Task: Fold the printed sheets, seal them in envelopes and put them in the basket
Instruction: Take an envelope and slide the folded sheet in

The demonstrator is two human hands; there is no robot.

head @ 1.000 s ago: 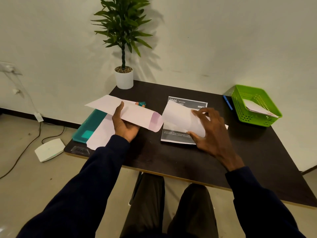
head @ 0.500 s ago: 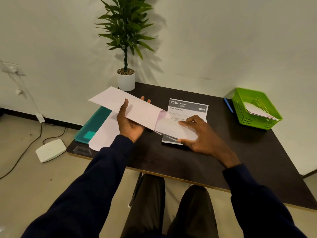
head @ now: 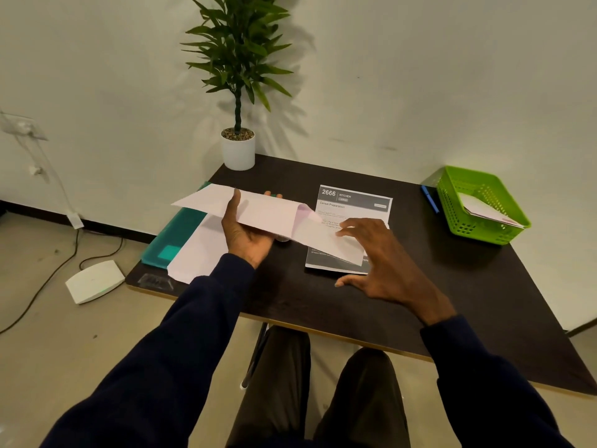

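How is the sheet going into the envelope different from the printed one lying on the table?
The folded sheet shows a blank white back and hangs tilted, half inside the envelope. The printed sheet lies flat and unfolded on the table, its dark header showing. The right hand's fingers touch only the folded one.

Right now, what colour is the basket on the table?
Bright green basket, clearest in the head view.

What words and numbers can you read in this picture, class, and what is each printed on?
"2666": dark header of the printed sheet on the table.
"KITCHEN": same header, beside the number.
"Cereal Preparation": the line under the header.
The small box at the header's right and the body text: too small to read.
Envelope and basket: no text visible.
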